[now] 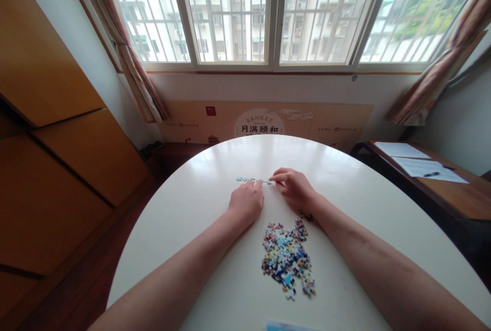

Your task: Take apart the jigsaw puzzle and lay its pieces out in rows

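Observation:
A short row of joined light-blue jigsaw pieces (242,179) lies flat toward the far side of the white round table (161,228). My left hand (247,201) rests palm down just in front of it, fingers stretched out and a little apart, the tips touching the row. At the row's right end, my right hand (293,186) has thumb and index finger closed on a small puzzle piece (270,179), mostly covered by the fingertips. Nearer to me, between my forearms, loose mixed-colour puzzle pieces (286,254) form a pile. A few dark pieces (306,215) sit by my right wrist.
A blue printed edge (287,326) shows at the table's near side. To the right stands a wooden desk (460,195) with paper sheets (429,169). Wooden cabinets (57,208) are on the left. A large printed carton (192,121) leans below the barred window.

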Demonstrator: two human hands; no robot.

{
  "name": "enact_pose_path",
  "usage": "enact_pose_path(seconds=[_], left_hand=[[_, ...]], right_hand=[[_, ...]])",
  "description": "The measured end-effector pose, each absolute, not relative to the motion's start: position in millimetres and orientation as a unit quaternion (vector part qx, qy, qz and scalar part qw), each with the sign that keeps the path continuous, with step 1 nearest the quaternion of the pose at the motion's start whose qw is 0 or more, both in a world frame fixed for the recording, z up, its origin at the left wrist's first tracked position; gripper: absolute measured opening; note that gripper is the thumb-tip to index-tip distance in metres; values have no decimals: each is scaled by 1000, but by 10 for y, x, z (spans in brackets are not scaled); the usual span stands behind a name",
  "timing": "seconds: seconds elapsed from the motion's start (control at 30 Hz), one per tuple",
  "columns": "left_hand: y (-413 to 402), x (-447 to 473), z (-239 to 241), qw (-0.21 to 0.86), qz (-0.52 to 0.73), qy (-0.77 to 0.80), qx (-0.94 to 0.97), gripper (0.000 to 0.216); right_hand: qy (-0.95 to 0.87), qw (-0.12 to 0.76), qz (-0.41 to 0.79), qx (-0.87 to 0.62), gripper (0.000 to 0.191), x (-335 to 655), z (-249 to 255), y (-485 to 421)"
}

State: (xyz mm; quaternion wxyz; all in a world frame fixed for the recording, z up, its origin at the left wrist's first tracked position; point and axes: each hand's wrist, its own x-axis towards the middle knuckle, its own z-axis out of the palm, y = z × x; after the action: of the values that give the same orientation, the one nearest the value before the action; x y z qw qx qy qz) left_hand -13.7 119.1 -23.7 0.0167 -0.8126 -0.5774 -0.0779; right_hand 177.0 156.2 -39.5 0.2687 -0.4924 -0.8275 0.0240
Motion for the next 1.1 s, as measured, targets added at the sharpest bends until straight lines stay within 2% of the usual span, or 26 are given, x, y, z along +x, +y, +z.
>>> enact_pose_path(seconds=[0.13,0.23,0.43,0.6,0.73,0.93,1.1], left_hand=[[1159,-170,-189,14,-97,-544,-834,30],[1126,-219,-143,25,-111,-523,-845,29],[1239,-483,-81,44,-131,-594,-793,31],[1524,-786,-164,-36,-254,-682,-685,36],[1636,-884,-245,-92,-336,-691,-633,38],[1630,-870,-257,-104,-356,-680,-633,38],[1640,-880,-259,-113,-369,-675,-629,38]], right_hand=[[-815,286,20,-503,35,1802,-406,1573],[-823,290,20,-488,34,1795,-414,1592],[-864,261,-2,-431,33,1713,-499,1649],[-867,213,10,-451,34,1692,-547,1651],[-865,204,19,-459,33,1700,-535,1652],[-867,193,25,-458,34,1696,-496,1646],[-840,254,-12,-480,33,1757,-422,1637]])
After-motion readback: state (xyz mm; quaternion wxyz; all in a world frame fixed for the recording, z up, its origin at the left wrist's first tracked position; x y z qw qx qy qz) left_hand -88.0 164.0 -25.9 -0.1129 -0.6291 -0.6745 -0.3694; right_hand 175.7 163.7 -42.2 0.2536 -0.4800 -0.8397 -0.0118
